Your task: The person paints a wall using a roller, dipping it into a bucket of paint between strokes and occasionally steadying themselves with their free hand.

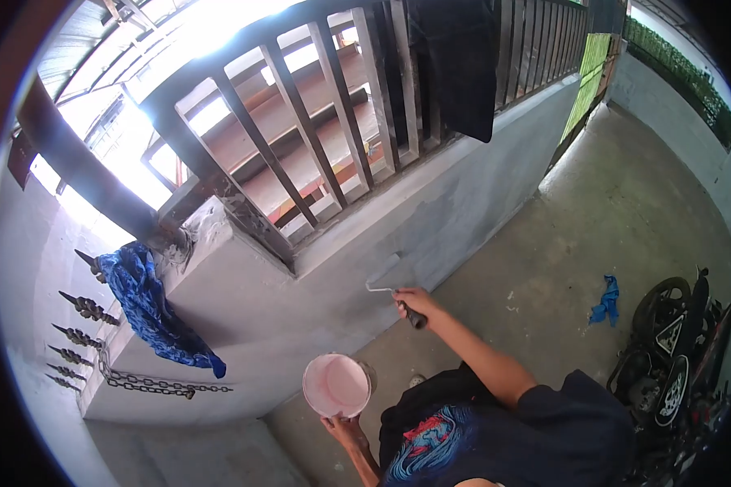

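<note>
My right hand [414, 303] is wrapped round the dark handle of a paint roller [379, 288], whose bent wire frame reaches up to the low grey wall [341, 312]. The roller's head is pale and blends into a damp-looking, darker patch of the wall. Lower down, my left hand [347, 428] grips a pale bucket [310, 395] from beneath its near side. The bucket is tilted so its pinkish-white inside faces me.
Metal railings [300, 122] top the wall, with dark cloth [455, 65] draped over them. Blue plastic sheeting [150, 304] and a chain [154, 383] hang beside spikes [89, 307] at left. At right, a motorcycle [666, 365] stands near a blue scrap [605, 302] on the concrete floor [544, 268].
</note>
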A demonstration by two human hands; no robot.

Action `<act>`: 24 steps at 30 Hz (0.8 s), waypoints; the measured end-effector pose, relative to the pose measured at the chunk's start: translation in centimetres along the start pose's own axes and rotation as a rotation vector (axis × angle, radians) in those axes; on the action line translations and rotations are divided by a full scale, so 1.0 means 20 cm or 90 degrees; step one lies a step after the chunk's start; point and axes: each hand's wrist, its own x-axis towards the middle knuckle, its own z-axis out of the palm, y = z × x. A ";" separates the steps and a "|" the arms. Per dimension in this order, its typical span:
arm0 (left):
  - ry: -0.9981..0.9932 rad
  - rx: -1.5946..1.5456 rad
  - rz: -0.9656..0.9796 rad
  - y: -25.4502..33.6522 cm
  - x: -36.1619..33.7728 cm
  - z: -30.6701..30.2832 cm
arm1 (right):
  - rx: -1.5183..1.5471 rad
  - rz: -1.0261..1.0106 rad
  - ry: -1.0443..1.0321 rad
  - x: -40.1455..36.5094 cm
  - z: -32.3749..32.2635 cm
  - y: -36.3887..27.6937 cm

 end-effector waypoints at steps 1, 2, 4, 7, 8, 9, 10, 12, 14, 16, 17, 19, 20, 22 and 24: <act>-0.014 0.010 -0.013 -0.03 0.02 -0.01 | -0.005 0.019 0.017 0.12 -0.10 0.07; -0.030 0.019 -0.022 -0.03 0.05 -0.01 | -0.008 0.034 0.030 0.19 -0.13 0.11; -0.050 0.009 -0.020 -0.03 0.08 0.04 | -0.013 0.059 0.017 0.19 -0.06 0.06; -0.061 0.032 -0.057 -0.02 0.06 0.02 | -0.065 -0.042 -0.032 -0.15 0.11 -0.08; -0.080 0.019 -0.058 -0.05 0.09 0.02 | -0.066 -0.044 -0.031 -0.27 0.17 -0.18; -0.098 0.008 -0.060 -0.06 0.11 0.01 | -0.041 -0.044 -0.049 -0.39 0.22 -0.25; -0.098 0.008 -0.062 -0.06 0.11 0.03 | -0.016 -0.044 -0.067 -0.44 0.24 -0.28; -0.083 0.021 -0.078 -0.06 0.11 0.06 | -0.017 -0.042 -0.054 -0.39 0.23 -0.24; -0.096 0.030 -0.078 -0.06 0.12 0.08 | -0.013 -0.043 -0.042 -0.23 0.15 -0.13; -0.110 0.041 -0.079 -0.06 0.12 0.09 | 0.011 0.006 -0.031 0.05 0.00 0.04; -0.113 0.048 -0.075 -0.05 0.11 0.09 | 0.015 0.006 -0.027 0.10 -0.04 0.09; -0.123 0.049 -0.062 -0.05 0.14 0.11 | 0.054 0.078 0.049 0.16 -0.02 0.08; -0.131 0.043 -0.065 -0.03 0.13 0.10 | 0.053 0.078 0.047 0.15 0.00 0.06; -0.127 0.039 -0.072 -0.02 0.10 0.07 | 0.005 0.016 -0.023 0.05 0.01 0.04; -0.081 0.027 -0.042 0.00 0.09 0.07 | -0.014 0.002 -0.023 -0.17 0.08 -0.05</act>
